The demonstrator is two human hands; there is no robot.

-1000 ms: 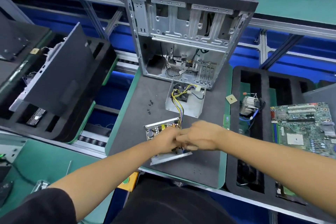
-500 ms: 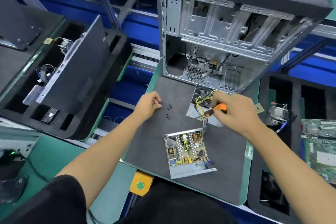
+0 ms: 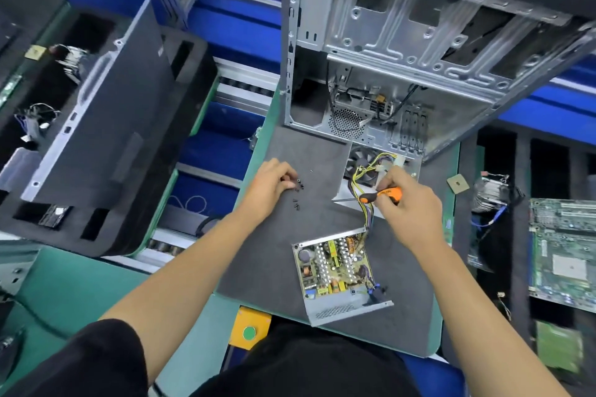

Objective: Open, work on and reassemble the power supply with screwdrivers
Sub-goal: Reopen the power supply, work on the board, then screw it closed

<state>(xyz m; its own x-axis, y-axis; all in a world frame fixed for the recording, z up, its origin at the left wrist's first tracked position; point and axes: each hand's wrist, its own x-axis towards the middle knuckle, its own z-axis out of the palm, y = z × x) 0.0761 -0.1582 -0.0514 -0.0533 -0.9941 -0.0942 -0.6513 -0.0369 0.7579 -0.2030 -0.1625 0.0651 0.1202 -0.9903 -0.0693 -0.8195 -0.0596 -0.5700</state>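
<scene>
- Two halves of the power supply are lying apart on the grey mat [image 3: 267, 267]; the open base with its circuit board [image 3: 333, 269] is sitting nearest me, between my forearms, its long axis running away from me and slightly leftward; the cover with the fan [image 3: 364, 163] is resting farther off, just in front of the computer case [image 3: 403, 58], joined to the board by a bundle of yellow and black wires [image 3: 366, 213].
- The board is looking crowded with silver heat sinks, a copper coil and small capacitors; its perforated metal wall is facing me.
- My right hand [image 3: 408, 206] is hovering over the cover and wires, nearer the board than the other; its fingers are curling round the orange-handled screwdriver [image 3: 380, 195], whose shaft is pointing left, roughly level.
- My left hand [image 3: 269, 185] is reaching to the loose black screws [image 3: 298, 192] left of the cover; its fingertips are bending down at them, seemingly pinching one, though I cannot tell for sure.
- I am judging that the screw must travel back toward me and rightward to reach the base.
</scene>
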